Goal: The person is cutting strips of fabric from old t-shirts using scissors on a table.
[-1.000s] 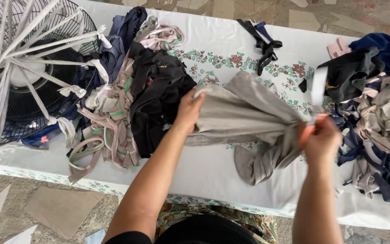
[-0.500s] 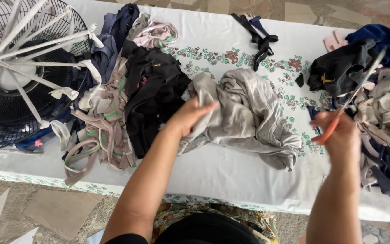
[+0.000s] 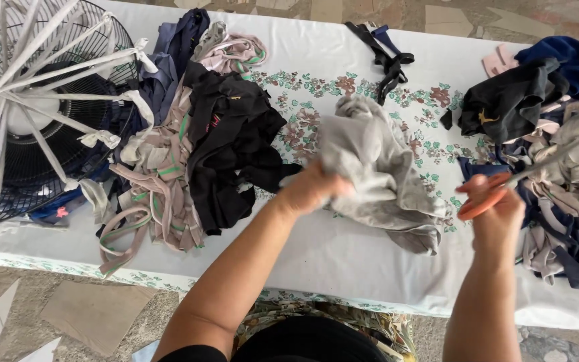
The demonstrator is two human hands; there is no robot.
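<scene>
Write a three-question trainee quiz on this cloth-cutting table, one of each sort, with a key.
1. True or false: the left hand grips the grey cloth.
2. What does the right hand hold? A) a strip of tape B) orange-handled scissors C) nothing
3. Fill in: white strips are tied to the black ____ at the table's left end.

Key: 1 true; 2 B; 3 fan guard.

Floral white tablecloth (image 3: pixel 343 261) covers table; cracked stone floor (image 3: pixel 15 295) below.
</scene>
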